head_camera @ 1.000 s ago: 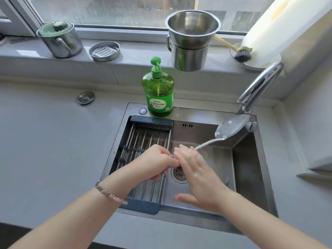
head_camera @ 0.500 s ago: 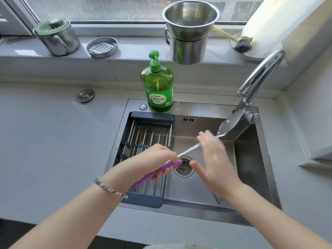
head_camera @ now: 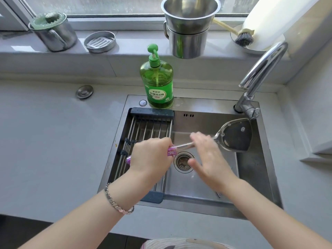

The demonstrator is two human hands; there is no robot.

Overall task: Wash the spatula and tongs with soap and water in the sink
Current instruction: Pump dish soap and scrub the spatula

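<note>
The steel spatula point(head_camera: 235, 136) with a purple handle lies across the sink point(head_camera: 201, 178), its blade up at the right under the faucet point(head_camera: 260, 72). My left hand point(head_camera: 152, 155) grips the purple handle above the drain. My right hand point(head_camera: 208, 155) lies over the metal shaft with its fingers stretched out and slightly blurred. A green soap bottle point(head_camera: 157, 81) stands on the sink's back rim. I see no tongs and no running water.
A wire drying rack point(head_camera: 143, 133) fills the sink's left part. On the windowsill stand a lidded steel mug point(head_camera: 53, 32), a small round grater tin point(head_camera: 99, 41), stacked steel pots point(head_camera: 188, 27), a brush point(head_camera: 242, 37) and a paper roll point(head_camera: 269, 20). A metal plug point(head_camera: 84, 91) lies on the counter.
The spatula blade has turned and dropped lower by the faucet. My right hand has slid back down the shaft toward the handle. My left hand keeps its grip on the purple handle.
</note>
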